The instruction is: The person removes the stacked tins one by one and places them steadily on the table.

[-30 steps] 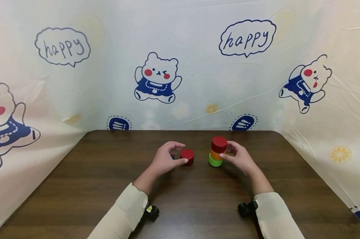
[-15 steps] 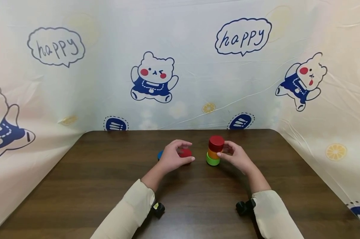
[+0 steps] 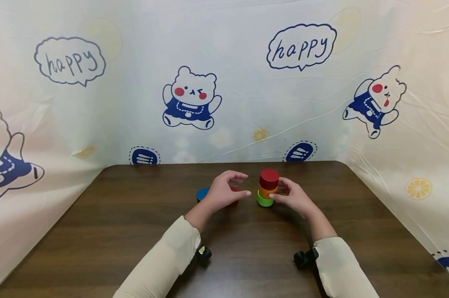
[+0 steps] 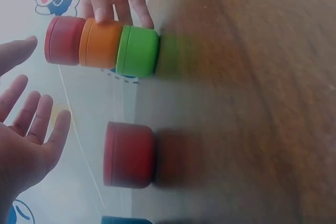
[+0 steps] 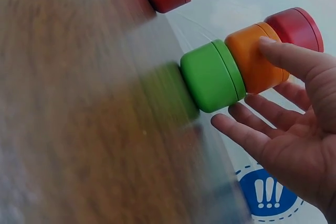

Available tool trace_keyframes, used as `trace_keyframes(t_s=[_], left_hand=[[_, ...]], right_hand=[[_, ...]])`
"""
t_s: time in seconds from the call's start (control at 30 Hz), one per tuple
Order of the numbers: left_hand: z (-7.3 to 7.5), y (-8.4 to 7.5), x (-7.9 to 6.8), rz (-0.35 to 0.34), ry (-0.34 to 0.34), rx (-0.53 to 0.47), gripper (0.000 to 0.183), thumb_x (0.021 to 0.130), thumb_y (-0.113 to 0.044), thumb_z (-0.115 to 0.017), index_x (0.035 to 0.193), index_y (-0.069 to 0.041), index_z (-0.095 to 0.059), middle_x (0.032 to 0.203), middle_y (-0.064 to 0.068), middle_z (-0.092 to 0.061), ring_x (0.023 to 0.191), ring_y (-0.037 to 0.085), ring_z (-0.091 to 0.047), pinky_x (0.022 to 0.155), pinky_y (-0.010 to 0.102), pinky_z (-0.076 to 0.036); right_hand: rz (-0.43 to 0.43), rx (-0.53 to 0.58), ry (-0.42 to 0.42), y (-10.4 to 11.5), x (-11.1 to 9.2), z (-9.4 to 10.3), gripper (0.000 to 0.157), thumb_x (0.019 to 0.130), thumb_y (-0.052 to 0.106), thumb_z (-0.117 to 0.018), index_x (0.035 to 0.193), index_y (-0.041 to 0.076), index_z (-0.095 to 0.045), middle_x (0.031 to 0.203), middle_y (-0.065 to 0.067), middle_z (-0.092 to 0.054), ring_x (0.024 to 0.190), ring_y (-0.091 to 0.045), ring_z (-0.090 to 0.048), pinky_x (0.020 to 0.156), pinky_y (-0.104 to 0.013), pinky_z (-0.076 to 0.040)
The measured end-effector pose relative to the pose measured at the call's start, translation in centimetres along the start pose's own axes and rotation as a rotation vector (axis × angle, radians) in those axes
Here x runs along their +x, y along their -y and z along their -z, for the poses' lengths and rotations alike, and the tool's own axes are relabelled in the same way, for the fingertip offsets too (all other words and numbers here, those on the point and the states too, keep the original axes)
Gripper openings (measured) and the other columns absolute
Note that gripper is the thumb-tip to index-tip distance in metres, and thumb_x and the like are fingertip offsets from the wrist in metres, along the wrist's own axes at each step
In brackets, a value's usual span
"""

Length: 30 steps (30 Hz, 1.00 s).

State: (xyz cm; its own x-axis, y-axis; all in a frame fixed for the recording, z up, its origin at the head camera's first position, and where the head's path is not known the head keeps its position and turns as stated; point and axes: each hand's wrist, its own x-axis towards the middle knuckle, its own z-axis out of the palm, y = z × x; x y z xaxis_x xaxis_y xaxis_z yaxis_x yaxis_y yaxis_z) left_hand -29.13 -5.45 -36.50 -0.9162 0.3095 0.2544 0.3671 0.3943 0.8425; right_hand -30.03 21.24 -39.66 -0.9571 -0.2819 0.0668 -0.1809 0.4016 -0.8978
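Printed bear-and-"happy" cloth (image 3: 239,111) behind, brown wood bench (image 3: 247,252) in front. Vs 1 s ago: left hand (image 3: 224,191) has shifted right, from beside the lone red tin (image 4: 131,155) towards the stack. It's open, thumb and fingers spread, holding nothing, short of the stack. In the head view, it now covers most of the lone red tin and exposes more of the blue tin (image 3: 202,193). Right hand (image 3: 297,198) hasn't moved on the stack: thumb on the orange tin (image 5: 254,61), fingers curled round the other side, gripping it.

Stack order unchanged: green tin (image 5: 212,77) on the bench, orange in the middle, top red tin (image 3: 269,179) above, all upright. Lone red stands left of the stack, apart from it, with blue further left. Seams near the tops of the reds, orange and green; contents can't be seen.
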Motion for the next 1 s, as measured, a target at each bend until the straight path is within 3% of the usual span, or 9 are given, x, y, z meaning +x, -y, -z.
trace_keyframes(t_s=[0.17, 0.4, 0.67, 0.83, 1.0], left_hand=[[-0.3, -0.9, 0.7, 0.003, 0.020, -0.019, 0.043, 0.079, -0.023, -0.083, 0.119, -0.019, -0.066, 0.120, 0.003, -0.059, 0.112, 0.025, -0.058, 0.094, 0.042, -0.051], [-0.8, -2.2, 1.9, 0.016, 0.037, -0.035, 0.044, 0.080, -0.025, -0.082, 0.121, -0.019, -0.066, 0.121, 0.001, -0.061, 0.114, 0.025, -0.058, 0.092, 0.036, -0.052], [-1.5, -2.5, 2.7, 0.009, 0.046, -0.075, 0.046, 0.081, -0.024, -0.082, 0.123, -0.017, -0.065, 0.123, 0.003, -0.062, 0.115, 0.027, -0.058, 0.091, 0.035, -0.053], [-1.9, -2.7, 3.2, 0.014, 0.033, -0.095, 0.047, 0.080, -0.024, -0.082, 0.124, -0.018, -0.065, 0.122, 0.001, -0.064, 0.112, 0.022, -0.060, 0.089, 0.034, -0.054], [-2.6, -2.8, 3.6, 0.013, 0.036, -0.099, 0.048, 0.080, -0.022, -0.082, 0.124, -0.018, -0.064, 0.126, 0.007, -0.062, 0.111, 0.020, -0.060, 0.085, 0.033, -0.055]], right_hand=[[-0.008, -0.012, 0.005, -0.2, 0.1, 0.0, 0.064, 0.087, 0.024, -0.075, 0.141, 0.008, -0.045, 0.137, -0.016, -0.054, 0.126, -0.036, -0.049, 0.103, -0.055, -0.040], [-0.016, -0.011, 0.002, -0.1, -0.1, -0.1, 0.063, 0.088, 0.024, -0.074, 0.140, 0.007, -0.045, 0.136, -0.016, -0.054, 0.125, -0.036, -0.051, 0.099, -0.050, -0.046], [-0.019, 0.018, 0.002, -0.3, -0.1, -0.3, 0.061, 0.088, 0.022, -0.074, 0.139, 0.006, -0.045, 0.134, -0.017, -0.055, 0.123, -0.037, -0.052, 0.093, -0.044, -0.052], [-0.007, 0.026, 0.004, -0.3, 0.0, -0.3, 0.061, 0.088, 0.023, -0.075, 0.138, 0.005, -0.046, 0.132, -0.017, -0.056, 0.122, -0.037, -0.053, 0.091, -0.043, -0.053], [-0.010, 0.038, 0.001, -0.4, 0.1, -0.3, 0.059, 0.087, 0.019, -0.075, 0.137, 0.006, -0.047, 0.130, -0.017, -0.057, 0.120, -0.037, -0.054, 0.089, -0.042, -0.054]])
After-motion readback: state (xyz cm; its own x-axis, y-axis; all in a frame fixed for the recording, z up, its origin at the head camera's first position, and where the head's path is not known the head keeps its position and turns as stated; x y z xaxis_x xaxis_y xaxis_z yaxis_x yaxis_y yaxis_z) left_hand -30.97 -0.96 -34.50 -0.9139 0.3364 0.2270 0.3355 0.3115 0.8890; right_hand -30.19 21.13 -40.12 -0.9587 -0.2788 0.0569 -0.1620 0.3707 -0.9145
